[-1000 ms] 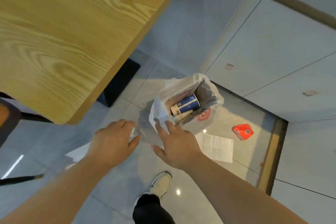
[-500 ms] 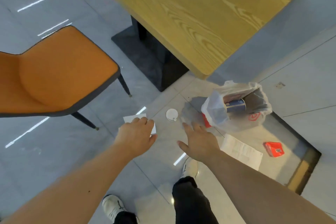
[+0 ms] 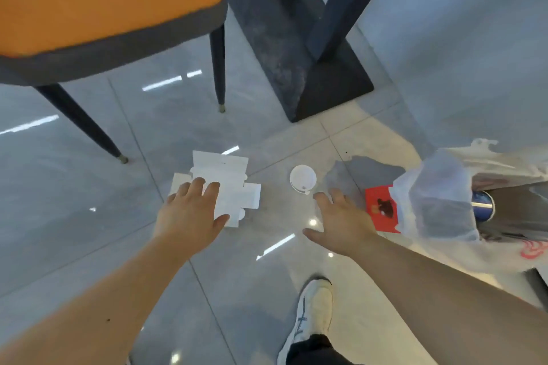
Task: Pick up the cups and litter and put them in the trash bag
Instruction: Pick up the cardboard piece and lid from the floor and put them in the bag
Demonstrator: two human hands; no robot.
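A flattened white cardboard box point(image 3: 229, 184) lies on the grey tile floor. My left hand point(image 3: 189, 215) hovers over its near edge with the fingers spread, holding nothing. A round white cup lid point(image 3: 302, 178) lies on the floor just beyond my right hand point(image 3: 341, 222), which is open and empty. A white plastic trash bag point(image 3: 439, 201) stands open at the right with a blue cup point(image 3: 483, 206) inside. A red flattened carton point(image 3: 381, 209) lies on the floor, partly tucked under the bag.
An orange chair point(image 3: 103, 0) with dark legs stands at the upper left. The table's dark pedestal base point(image 3: 296, 47) is at top centre. My white shoe point(image 3: 311, 314) is on the floor near the bottom.
The view has swung down and left from the bag to the floor. Both hands moved forward; my left hand now reaches over the white cardboard, my right hand nears the lid.
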